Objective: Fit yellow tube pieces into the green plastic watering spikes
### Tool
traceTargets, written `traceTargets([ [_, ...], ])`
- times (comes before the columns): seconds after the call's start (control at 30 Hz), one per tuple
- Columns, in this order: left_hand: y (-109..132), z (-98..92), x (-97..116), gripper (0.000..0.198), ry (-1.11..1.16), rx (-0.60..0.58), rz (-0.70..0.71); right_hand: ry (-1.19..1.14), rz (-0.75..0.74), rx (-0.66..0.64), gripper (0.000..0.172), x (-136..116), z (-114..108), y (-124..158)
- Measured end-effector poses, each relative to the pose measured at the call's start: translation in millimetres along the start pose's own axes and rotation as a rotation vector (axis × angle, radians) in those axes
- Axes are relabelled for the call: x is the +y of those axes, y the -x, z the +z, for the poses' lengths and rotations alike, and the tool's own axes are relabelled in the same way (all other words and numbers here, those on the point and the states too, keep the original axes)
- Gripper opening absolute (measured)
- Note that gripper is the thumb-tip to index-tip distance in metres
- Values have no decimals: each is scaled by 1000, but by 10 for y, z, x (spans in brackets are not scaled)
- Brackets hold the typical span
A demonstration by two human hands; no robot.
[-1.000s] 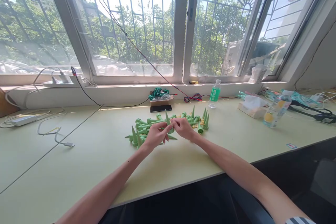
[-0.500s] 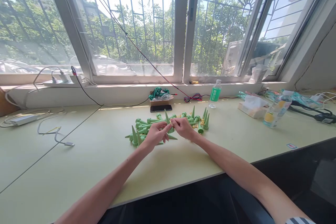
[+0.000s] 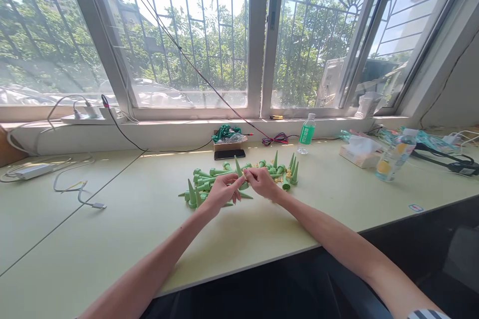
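Note:
Both of my hands meet over a pile of green plastic plant-watering spikes [image 3: 204,179] on the table. My left hand [image 3: 221,191] is closed, pinching a green watering spike [image 3: 238,166] whose pointed end stands up. Against the lower part of this spike, the thumb and fingers of my right hand [image 3: 263,182] are pressed together. A small yellowish bit shows at the fingertips, too small to make out. Several spikes lie on their sides, and others stand point up, such as the spike [image 3: 295,173] at the right. Small yellow pieces [image 3: 279,179] are scattered among them.
Behind the pile are a black phone [image 3: 229,154] and a small box [image 3: 227,147] with green items. A green-labelled bottle [image 3: 307,133], a tissue box [image 3: 359,154] and another bottle [image 3: 394,159] stand to the right. A white cable [image 3: 80,192] lies left.

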State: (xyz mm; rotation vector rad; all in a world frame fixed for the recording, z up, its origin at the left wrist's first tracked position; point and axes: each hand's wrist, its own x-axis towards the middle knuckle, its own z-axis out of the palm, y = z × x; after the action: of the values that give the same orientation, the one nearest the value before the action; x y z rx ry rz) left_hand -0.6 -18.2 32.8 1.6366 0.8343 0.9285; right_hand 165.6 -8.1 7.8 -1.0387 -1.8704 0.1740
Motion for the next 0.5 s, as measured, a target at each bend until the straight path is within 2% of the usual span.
traceTargets([
  [0.5,2,1,-9,40,-43,-12,2,-12,-21,3,43,5,5,2],
])
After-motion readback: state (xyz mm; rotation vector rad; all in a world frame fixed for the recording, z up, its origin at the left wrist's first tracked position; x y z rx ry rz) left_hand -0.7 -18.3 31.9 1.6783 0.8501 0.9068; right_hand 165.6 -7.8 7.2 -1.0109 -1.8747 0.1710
